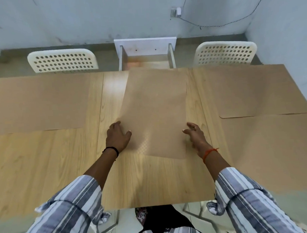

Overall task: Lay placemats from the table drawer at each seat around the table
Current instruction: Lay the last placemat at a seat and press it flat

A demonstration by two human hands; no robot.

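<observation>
Two mats already lie flat at the far seats: left mat (37,102) before the left chair (62,60), right mat (243,89) before the right chair (225,52). A further mat (274,151) seems to lie at the near right, running off the table (46,166) edge, though its outline blurs and I cannot be sure. The drawer (145,53) stands open at the far side; its inside looks bare, but glare hides part of it.

The centre mat (156,109) lies on the table between the two far ones, slightly skewed, its far edge at the drawer.

By my reckoning the job is past halfway; this mat has no seat yet, and the near-left place is uncovered.

Left hand (117,135) rests at the mat's near left edge, fingers loosely bent, thumb on the mat. Right hand (194,132) sits at the near right edge, fingers straight and spread, pinching nothing.
</observation>
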